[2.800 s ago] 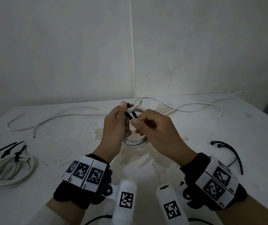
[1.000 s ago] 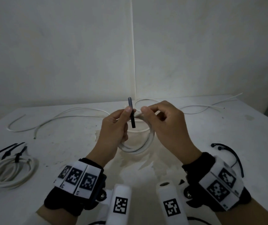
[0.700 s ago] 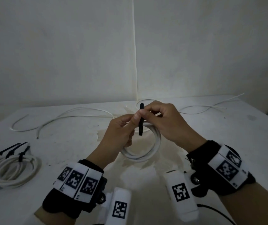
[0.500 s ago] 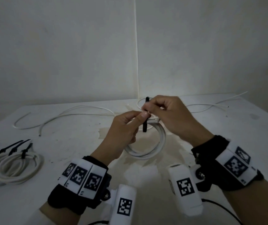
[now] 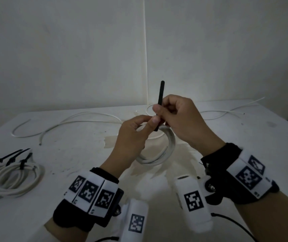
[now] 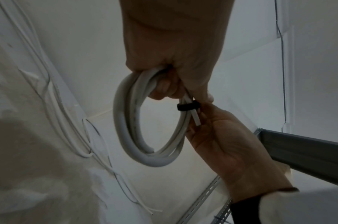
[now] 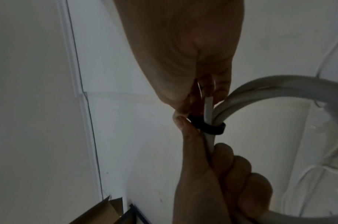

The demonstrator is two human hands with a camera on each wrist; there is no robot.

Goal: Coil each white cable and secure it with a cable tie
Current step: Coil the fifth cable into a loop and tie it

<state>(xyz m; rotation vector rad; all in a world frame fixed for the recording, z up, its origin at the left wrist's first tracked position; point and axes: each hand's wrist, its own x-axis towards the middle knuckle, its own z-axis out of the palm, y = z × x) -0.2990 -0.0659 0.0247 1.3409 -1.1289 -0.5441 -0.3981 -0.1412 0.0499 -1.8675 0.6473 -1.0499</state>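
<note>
A white cable coil [image 5: 159, 158] hangs above the table between both hands. My left hand [image 5: 149, 124] grips the coil's top, fingers curled round its strands [image 6: 129, 121]. A black cable tie [image 5: 161, 95] is looped round the coil as a tight band [image 6: 185, 107] [image 7: 212, 126], beside a short free cable end. My right hand [image 5: 159, 110] pinches the tie's tail, which sticks straight up above the fingers. The left thumb presses close against the band.
Tied white coils [image 5: 15, 177] with black ties lie at the table's left edge. Loose white cables run across the back left [image 5: 73, 119] and back right [image 5: 227, 113]. A grey metal rack [image 6: 298, 151] stands to the right, and a cardboard box [image 7: 99, 212] lies below.
My right hand has drawn the tie's tail upward, so more black strap stands above the fingers and the band sits tighter on the coil. The left hand keeps its grip.
</note>
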